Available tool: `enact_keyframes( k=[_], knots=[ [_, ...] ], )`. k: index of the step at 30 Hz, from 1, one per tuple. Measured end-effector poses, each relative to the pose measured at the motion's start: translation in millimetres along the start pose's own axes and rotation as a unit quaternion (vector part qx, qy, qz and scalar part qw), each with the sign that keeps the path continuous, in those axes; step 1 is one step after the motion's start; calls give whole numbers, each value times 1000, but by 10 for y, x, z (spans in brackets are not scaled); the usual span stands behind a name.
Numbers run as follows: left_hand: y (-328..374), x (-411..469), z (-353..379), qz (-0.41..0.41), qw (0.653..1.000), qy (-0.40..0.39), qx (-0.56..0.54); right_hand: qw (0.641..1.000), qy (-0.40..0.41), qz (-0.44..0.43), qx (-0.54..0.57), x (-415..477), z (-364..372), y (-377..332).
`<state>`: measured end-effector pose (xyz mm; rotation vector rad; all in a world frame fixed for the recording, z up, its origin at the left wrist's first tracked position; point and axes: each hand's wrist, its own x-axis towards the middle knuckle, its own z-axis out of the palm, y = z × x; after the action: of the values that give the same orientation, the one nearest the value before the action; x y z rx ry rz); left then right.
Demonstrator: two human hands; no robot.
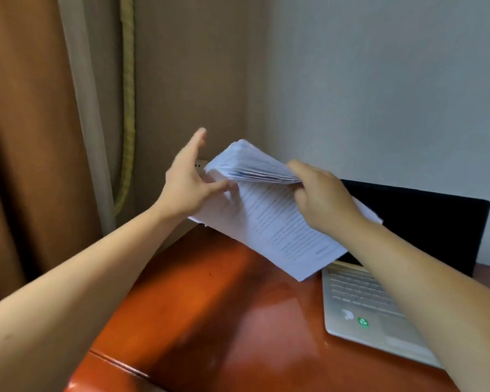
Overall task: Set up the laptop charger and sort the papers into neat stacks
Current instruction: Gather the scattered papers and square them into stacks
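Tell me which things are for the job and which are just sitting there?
For the job: papers, laptop, left hand touching the papers, right hand gripping them.
Just there: curtain, desk, wall.

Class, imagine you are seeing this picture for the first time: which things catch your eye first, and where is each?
A thick stack of white printed papers is held mid-air at the centre, the right hand gripping its fanned upper sheets and the left hand touching its left edge. Below spreads a glossy reddish-brown wooden desk, with an open silver laptop, screen dark, at the right.
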<state>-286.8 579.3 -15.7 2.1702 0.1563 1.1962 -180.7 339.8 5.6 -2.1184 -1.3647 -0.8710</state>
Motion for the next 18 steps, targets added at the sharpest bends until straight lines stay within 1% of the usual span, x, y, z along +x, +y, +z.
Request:
enact_keyframes(
  k=[2,3,5,7,9,10,11,12,13,14,15,16,18],
  knots=[
    [29,-23,-28,4,996,-72,-43,999,-17,-22,-27,53,-65,-82],
    [31,-62,-11,-12,994,-89,-57,999,-24,-21,-26,51,-68,-91],
    [-4,-177,31,-50,991,-90,-91,999,-44,5,-30,-2,-66,-38],
    [-60,-314,39,-80,985,-87,-127,995,-69,71,-26,-80,-114,104],
    [-161,-423,-4,-124,974,-78,-173,983,-75,167,31,-212,-165,315],
    [-213,-462,-30,-147,967,-69,-196,971,-57,215,86,-286,-172,423],
    [-285,-494,-38,-165,960,-58,-217,952,-32,259,157,-364,-164,509],
    [-322,-532,-39,-180,953,-49,-237,921,-10,302,248,-443,-123,582],
    [-355,-570,-25,-194,946,-39,-256,878,4,339,339,-522,-55,619],
    [-352,-609,-2,-207,939,-31,-271,832,2,372,411,-592,40,629],
    [-358,-647,29,-216,935,-21,-281,802,-8,390,453,-659,138,615],
    [-356,-674,62,-227,931,-16,-286,791,-17,396,467,-716,241,579],
    [-429,-710,150,-239,929,-7,-283,796,5,389,463,-813,445,498]
  ],
)
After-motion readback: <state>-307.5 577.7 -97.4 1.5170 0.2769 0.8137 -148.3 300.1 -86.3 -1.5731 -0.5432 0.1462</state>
